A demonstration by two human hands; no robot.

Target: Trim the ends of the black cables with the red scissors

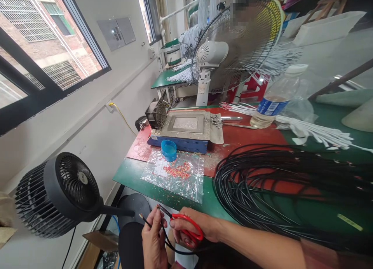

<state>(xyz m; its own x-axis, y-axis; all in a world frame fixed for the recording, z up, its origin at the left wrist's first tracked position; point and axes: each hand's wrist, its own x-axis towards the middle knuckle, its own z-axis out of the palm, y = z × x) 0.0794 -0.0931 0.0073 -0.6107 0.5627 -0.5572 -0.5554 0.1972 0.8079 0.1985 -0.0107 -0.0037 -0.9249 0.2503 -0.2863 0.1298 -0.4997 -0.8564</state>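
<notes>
The scissors (186,227) had glossy red plastic handles and dark metal blades. The cable (163,238) and the big coil (262,183) wore smooth, faintly shiny black rubbery sheathing. The table (131,175) had a matt green mat with a worn red patch. The bag (175,175) was crinkled, clear, shiny plastic; the cup (169,149) smooth blue plastic. The machine (186,127) showed dull brushed metal above a blue painted base. The bottle (275,98) was clear plastic.
</notes>
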